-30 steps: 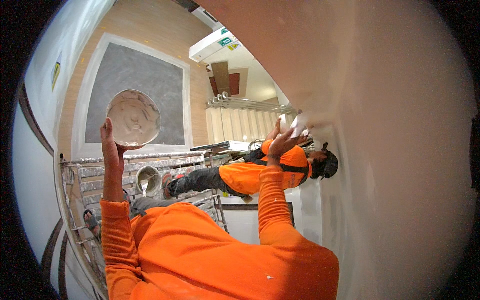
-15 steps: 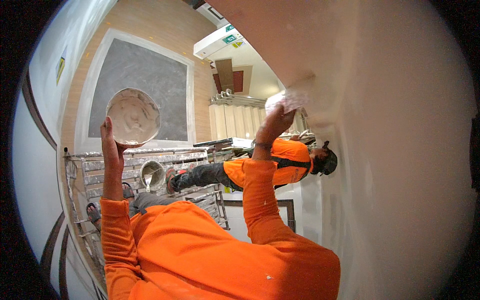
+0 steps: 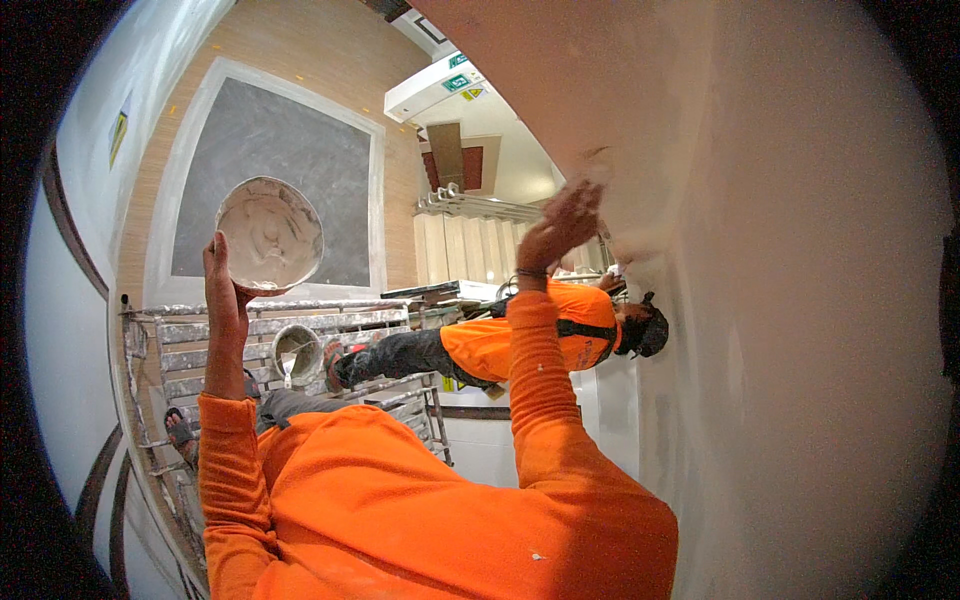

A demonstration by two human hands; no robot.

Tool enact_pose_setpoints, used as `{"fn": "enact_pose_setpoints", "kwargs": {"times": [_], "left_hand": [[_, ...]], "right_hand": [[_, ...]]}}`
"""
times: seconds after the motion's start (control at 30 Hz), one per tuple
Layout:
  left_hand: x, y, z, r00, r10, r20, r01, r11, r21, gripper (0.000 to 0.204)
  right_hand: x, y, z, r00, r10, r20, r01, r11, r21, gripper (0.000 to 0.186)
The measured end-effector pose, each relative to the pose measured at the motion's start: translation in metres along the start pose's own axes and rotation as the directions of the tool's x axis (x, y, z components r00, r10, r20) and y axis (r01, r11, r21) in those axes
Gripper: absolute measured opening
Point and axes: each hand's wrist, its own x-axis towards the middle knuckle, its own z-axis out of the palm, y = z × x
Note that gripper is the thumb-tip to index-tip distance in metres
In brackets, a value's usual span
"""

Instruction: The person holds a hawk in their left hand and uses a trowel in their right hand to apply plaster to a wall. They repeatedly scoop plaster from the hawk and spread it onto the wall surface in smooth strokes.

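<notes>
Around the side of a round bowl point(image 3: 270, 228) with pale, creamy paste inside, my left hand point(image 3: 225, 275) is closed, holding it out at the left. My right hand point(image 3: 560, 222) is raised against the pinkish-beige plastered surface point(image 3: 700, 150) at the right. Its fingers are closed on something blurred that I cannot make out; a thin edge shows beyond them. A pale, smeared patch lies on the surface around that hand. Both my forearms are in orange sleeves.
A co-worker point(image 3: 475, 345) in orange and dark trousers stands close by on the paint-spattered slatted scaffold platform point(image 3: 190, 345). A bucket point(image 3: 310, 350) with a white tool sits there too. Below are a grey panel point(image 3: 260, 130) bordered in white, and stair treads point(image 3: 470, 245). A white sign box point(image 3: 420, 90) juts out.
My right hand has moved up along the surface; the white thing seen in it is now mostly hidden. The co-worker's hands have moved down and rightward. My left hand and bowl barely moved.
</notes>
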Motion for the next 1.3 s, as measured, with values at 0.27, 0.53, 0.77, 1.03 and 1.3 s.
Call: {"fn": "enact_pose_setpoints", "kwargs": {"times": [0.27, 0.53, 0.77, 1.03, 1.3], "left_hand": [[0.009, -0.004, -0.01, 0.997, 0.049, -0.059, -0.049, 0.999, 0.011, 0.066], [0.006, 0.002, -0.008, 0.999, 0.02, -0.045, -0.02, 1.0, 0.001, 0.063], [0.001, 0.011, -0.018, 0.999, 0.008, -0.039, -0.008, 1.0, 0.018, 0.06], [0.004, 0.007, -0.018, 0.999, 0.013, -0.048, -0.011, 0.999, 0.045, 0.066], [0.01, -0.016, -0.007, 0.998, 0.002, -0.056, -0.001, 1.0, 0.018, 0.067]], "right_hand": [[-0.048, -0.025, -0.032, 0.936, 0.321, 0.143, -0.351, 0.836, 0.421, 0.041], [0.002, 0.123, 0.004, 0.854, 0.456, 0.25, -0.499, 0.853, 0.151, 0.021], [0.056, -0.102, -0.041, 0.779, 0.611, 0.141, -0.575, 0.606, 0.55, 0.038], [0.022, -0.109, -0.081, 0.995, 0.079, 0.056, -0.09, 0.968, 0.236, 0.047], [-0.053, -0.009, 0.038, 0.993, 0.112, 0.022, -0.11, 0.989, -0.1, 0.051]]}}
